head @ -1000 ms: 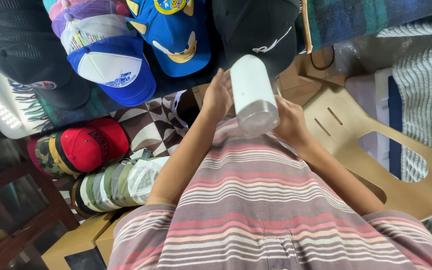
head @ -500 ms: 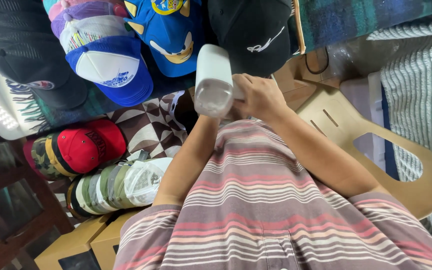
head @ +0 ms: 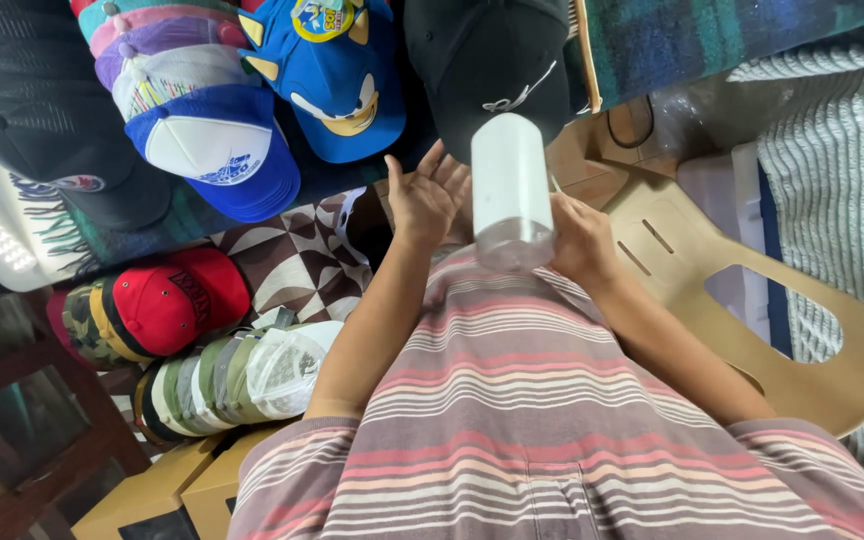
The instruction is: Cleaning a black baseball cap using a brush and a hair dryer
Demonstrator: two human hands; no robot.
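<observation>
A white cylindrical bottle (head: pixel 507 190) stands upright in front of my striped shirt. My right hand (head: pixel 580 240) grips its lower side, near the clear base. To the left of the bottle my left hand (head: pixel 422 200) is held up with the palm facing it and the fingers spread, close to the bottle; I cannot tell whether it touches. A black cap (head: pixel 492 65) lies just beyond the bottle's top.
Several caps lie around: a blue character cap (head: pixel 337 75), a blue-and-white cap (head: pixel 217 145), a red cap (head: pixel 172 295) and a nested stack of pale caps (head: pixel 242 375). A tan plastic chair (head: pixel 752 300) is at the right, cardboard boxes (head: pixel 167 485) at lower left.
The bottle swung left half a second ago with my right hand on it, then came back right and upright. My left hand has come off it and opened beside it.
</observation>
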